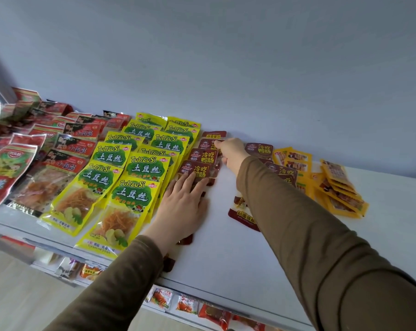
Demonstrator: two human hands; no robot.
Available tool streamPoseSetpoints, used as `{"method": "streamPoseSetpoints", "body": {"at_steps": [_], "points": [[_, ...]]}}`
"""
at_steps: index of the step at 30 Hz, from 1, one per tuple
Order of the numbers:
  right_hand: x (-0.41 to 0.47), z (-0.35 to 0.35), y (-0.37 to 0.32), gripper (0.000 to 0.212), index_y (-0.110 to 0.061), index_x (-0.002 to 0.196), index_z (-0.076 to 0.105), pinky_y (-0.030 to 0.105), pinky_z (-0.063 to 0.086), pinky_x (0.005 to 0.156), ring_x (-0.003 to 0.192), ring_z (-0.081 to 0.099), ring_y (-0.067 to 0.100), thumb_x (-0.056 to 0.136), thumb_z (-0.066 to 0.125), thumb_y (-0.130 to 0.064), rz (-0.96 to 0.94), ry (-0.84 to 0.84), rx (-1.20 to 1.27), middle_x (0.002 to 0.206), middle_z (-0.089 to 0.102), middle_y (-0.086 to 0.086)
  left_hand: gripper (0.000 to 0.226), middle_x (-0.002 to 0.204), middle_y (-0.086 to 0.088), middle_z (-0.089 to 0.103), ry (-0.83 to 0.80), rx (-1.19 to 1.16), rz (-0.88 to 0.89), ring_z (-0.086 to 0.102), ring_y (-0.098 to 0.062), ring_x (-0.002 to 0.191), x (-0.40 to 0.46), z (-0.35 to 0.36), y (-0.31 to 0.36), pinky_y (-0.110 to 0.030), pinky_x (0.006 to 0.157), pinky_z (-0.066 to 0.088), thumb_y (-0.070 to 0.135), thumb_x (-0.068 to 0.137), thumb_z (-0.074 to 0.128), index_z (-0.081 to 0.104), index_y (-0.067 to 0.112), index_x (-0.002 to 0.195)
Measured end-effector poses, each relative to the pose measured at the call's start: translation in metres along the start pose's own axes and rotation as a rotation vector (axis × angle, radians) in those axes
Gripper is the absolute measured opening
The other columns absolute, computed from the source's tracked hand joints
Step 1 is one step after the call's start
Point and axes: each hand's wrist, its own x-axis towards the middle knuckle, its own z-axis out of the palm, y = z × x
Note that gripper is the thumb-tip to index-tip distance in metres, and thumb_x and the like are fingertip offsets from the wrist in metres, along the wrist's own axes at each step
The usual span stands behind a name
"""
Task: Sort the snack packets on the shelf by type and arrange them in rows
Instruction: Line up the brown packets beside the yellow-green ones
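- Fingers of our left hand [183, 206] lie straight, pressing the dark red packets [197, 169] on the shelf [228, 254].
- Our right hand [231, 152] pinches a packet at that row's far end, beside the yellow packets [133, 168].

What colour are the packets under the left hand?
Dark maroon with yellow lettering, the duck-intestine packets under the left hand; seen in the head view.

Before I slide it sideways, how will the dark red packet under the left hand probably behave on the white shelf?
The dark red packet looks thin and glossy, so it probably slides easily on the smooth white shelf. It seems light and floppy, likely bending if lifted by one edge. It overlaps its row neighbours, so pushing may drag them; the flat left hand helps pin it.
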Motion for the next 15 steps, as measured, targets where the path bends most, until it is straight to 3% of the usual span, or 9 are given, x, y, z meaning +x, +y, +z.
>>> {"method": "streamPoseSetpoints", "body": {"at_steps": [2,5,8,10,13,15], "points": [[-0.001,0.001,0.001,0.058,-0.004,0.146,0.046,0.026,0.038,0.048,0.059,0.045,0.012,0.096,0.07,-0.021,-0.023,0.019,0.024,0.088,0.057,0.005,0.059,0.172,-0.002,0.013,-0.002,-0.002,0.0,0.003,-0.024,0.16,0.003,0.0,-0.001,-0.044,0.127,0.0,0.05,0.108,0.025,0.01,0.034,0.163],[-0.003,0.003,0.002,0.064,-0.007,0.15,0.044,0.026,0.038,0.049,0.055,0.045,0.012,0.095,0.071,-0.025,-0.051,0.022,0.022,0.077,0.055,0.001,0.059,0.172,0.0,0.014,-0.015,-0.007,-0.001,0.002,-0.024,0.16,0.007,-0.001,-0.003,-0.047,0.127,0.003,0.049,0.108,0.027,0.012,0.034,0.164],[-0.004,0.002,0.001,0.064,-0.007,0.148,0.047,0.027,0.044,0.055,0.061,0.051,0.011,0.094,0.072,-0.031,-0.082,0.018,-0.04,0.084,0.058,-0.002,0.057,0.171,0.0,0.017,0.009,0.006,-0.009,0.006,-0.024,0.159,0.007,0.0,-0.004,-0.047,0.128,0.006,0.049,0.108,0.027,0.016,0.035,0.163],[-0.006,0.001,-0.001,0.056,-0.008,0.141,0.053,0.027,0.045,0.056,0.063,0.051,0.012,0.095,0.07,-0.034,-0.092,0.001,-0.073,0.091,0.06,0.001,0.057,0.171,0.0,0.02,0.026,0.024,-0.032,0.009,-0.024,0.159,0.006,0.0,-0.003,-0.047,0.129,0.01,0.05,0.108,0.027,0.018,0.034,0.162],[-0.012,0.001,-0.01,0.032,-0.014,0.117,0.056,0.027,0.041,0.047,0.056,0.048,0.013,0.097,0.065,-0.037,-0.094,0.022,-0.13,0.08,0.055,0.002,0.06,0.171,-0.001,0.019,0.019,-0.008,-0.04,0.008,-0.024,0.159,0.003,-0.006,0.001,-0.046,0.128,0.011,0.054,0.107,0.026,0.017,0.034,0.163],[-0.015,-0.004,-0.014,0.047,-0.004,0.137,0.047,0.027,0.047,0.049,0.061,0.051,0.015,0.098,0.062,-0.024,-0.132,0.046,-0.097,0.086,0.057,0.006,0.061,0.17,-0.002,0.023,0.079,-0.088,-0.014,0.013,-0.023,0.158,-0.001,-0.017,0.003,-0.044,0.128,0.014,0.056,0.106,0.027,0.023,0.032,0.162]]}}
